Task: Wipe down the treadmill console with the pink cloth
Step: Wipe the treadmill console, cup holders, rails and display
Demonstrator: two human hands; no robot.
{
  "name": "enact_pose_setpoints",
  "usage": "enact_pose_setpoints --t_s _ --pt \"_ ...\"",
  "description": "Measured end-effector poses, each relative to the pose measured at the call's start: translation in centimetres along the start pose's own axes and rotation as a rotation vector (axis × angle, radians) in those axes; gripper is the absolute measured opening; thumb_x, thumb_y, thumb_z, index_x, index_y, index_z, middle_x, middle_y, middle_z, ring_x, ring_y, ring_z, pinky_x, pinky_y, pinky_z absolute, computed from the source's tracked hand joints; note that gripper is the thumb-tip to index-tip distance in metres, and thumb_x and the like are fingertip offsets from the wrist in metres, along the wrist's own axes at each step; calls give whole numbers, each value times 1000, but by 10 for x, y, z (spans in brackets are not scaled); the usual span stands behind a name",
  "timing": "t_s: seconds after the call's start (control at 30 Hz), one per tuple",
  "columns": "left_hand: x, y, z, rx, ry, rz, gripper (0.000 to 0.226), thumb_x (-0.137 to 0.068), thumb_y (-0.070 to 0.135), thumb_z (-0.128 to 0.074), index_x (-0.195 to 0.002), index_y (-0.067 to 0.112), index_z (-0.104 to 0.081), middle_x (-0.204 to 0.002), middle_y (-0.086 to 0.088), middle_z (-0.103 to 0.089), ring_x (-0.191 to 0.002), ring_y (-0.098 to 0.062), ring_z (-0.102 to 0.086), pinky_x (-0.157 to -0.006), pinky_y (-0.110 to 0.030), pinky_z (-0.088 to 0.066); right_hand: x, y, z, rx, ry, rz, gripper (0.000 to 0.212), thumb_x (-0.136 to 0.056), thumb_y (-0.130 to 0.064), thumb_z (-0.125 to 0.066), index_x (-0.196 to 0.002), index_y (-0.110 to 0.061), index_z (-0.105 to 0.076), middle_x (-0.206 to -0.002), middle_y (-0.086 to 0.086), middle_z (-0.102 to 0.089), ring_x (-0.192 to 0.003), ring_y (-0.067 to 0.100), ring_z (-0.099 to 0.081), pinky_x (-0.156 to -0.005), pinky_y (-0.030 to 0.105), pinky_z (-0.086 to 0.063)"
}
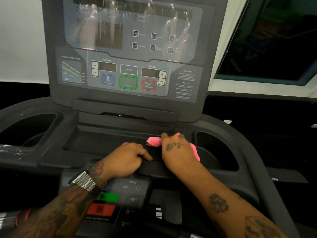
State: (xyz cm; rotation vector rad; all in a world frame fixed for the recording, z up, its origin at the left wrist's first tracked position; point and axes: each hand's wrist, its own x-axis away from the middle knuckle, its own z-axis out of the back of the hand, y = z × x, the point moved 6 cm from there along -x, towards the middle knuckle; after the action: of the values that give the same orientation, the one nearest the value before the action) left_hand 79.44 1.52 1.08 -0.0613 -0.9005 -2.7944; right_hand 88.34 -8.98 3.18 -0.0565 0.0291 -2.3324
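The dark grey treadmill console (130,48) rises in front of me, its glossy panel streaked with reflections above the incline, enter, start and stop buttons. Below it lies a shallow black tray (103,140). My right hand (176,150) presses the pink cloth (154,140) onto the tray's right end, fingers spread over it; pink fabric shows on both sides of the hand. My left hand (127,160), with a metal watch at the wrist, rests on the front ledge of the tray, fingers curled over its edge.
Deep cup holders sit at the left (29,127) and right (216,152) of the tray. A lower control pad (118,200) with speed keys, a green and a red button lies under my left forearm. A white wall is at the left, a dark window at the right.
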Motion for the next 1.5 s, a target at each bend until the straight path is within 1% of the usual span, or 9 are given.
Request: enact_pose_setpoints --t_s 0.2,0.4,0.5,0.63,0.73,0.87,1.0,1.3,1.5 --pt "-1 0 3 87 55 66 28 -85 13 -59 -100 29 -76 -103 16 -73 -96 8 -59 -90 -3 -39 -5 46 7 -449 65 -52 14 -89 -22 -55 -93 -17 -67 -95 9 -70 -95 32 -63 -76 31 -44" --pt "3 -9 20 319 181 108 17 -84 21 -70 -96 32 -75 -95 17 -74 -93 6 -65 -89 -14 -45 20 100 -4 -1177 635 -484 12 -88 -32 -59 -87 -21 -65 -81 -3 -69 -79 16 -64 -79 44 -55" --pt "10 -24 47 310 296 135 16 -84 20 -71 -93 32 -75 -91 14 -74 -88 3 -66 -82 -12 -45 32 102 3 -1299 848 -511 3 -90 -24 -61 -92 -25 -63 -85 -8 -70 -78 4 -63 -81 39 -55" --pt "22 -56 96 282 455 200 16 -84 19 -71 -94 31 -75 -92 10 -75 -90 -5 -67 -89 -24 -47 20 56 3 -1032 645 -215 22 -88 -12 -63 -105 -26 -64 -82 -8 -67 -71 -5 -60 -69 11 -46" --pt "33 -81 132 170 606 262 19 -85 20 -69 -102 25 -74 -98 5 -73 -93 -9 -66 -89 -24 -46 -1 23 -7 -830 531 -81 19 -88 -9 -65 -104 -18 -68 -89 -10 -66 -75 -9 -62 -73 1 -42" --pt "37 -106 169 -102 664 182 34 -85 19 -68 -119 19 -66 -115 -6 -63 -105 -20 -58 -96 -29 -42 -23 -5 -11 -685 556 -33 19 -86 -18 -70 -104 -20 -73 -98 -5 -70 -92 9 -61 -81 13 -40" --pt "24 -116 170 -267 500 55 37 -87 16 -65 -124 16 -63 -120 -8 -61 -110 -27 -53 -97 -34 -38 -36 -24 -10 -722 545 -187 13 -89 -25 -67 -90 -17 -77 -80 1 -68 -74 15 -59 -70 23 -38" --pt "14 -128 183 -200 359 -58 33 -92 19 -55 -124 19 -65 -118 -3 -65 -109 -25 -56 -93 -27 -35 -71 -131 -5 -658 456 -314 25 -91 -41 -62 -95 -22 -77 -81 6 -72 -76 24 -66 -70 29 -46" --pt "9 -134 192 -150 269 -81 49 -81 36 -40 -119 26 -68 -113 0 -65 -110 -24 -58 -97 -37 -43 -83 -198 -14 -587 360 -95 22 -91 -24 -61 -99 -10 -77 -92 14 -70 -90 31 -63 -84 38 -46"
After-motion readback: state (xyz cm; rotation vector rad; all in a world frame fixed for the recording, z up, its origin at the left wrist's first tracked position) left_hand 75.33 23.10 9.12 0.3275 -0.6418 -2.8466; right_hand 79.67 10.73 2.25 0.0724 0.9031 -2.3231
